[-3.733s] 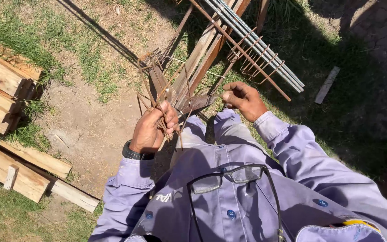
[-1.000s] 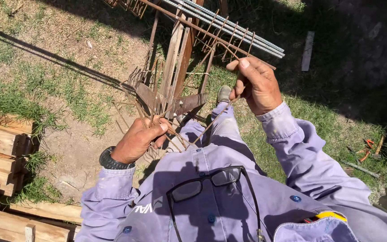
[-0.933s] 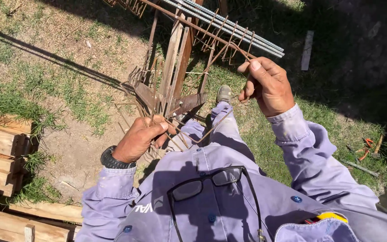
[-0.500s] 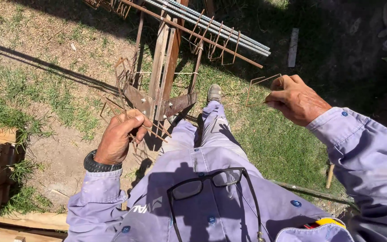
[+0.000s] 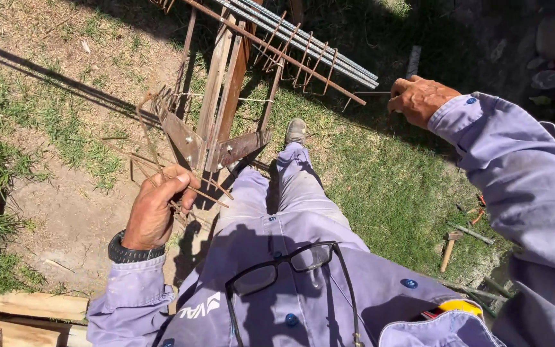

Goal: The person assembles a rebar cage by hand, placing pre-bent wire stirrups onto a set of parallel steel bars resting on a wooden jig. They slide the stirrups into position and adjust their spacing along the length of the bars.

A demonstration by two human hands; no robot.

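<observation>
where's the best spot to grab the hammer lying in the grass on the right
Probably the hammer by the bare middle of its wooden handle, from above. It lies flat on the grass, head away from the person, handle end nearer, with nothing lying on it. The right hand is nearer than the left hand.

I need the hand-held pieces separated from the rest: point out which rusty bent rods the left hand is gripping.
The loose bundle of stirrups in the left hand, beside the wooden stand. The other stirrups hang on the long bars, untouched.
</observation>
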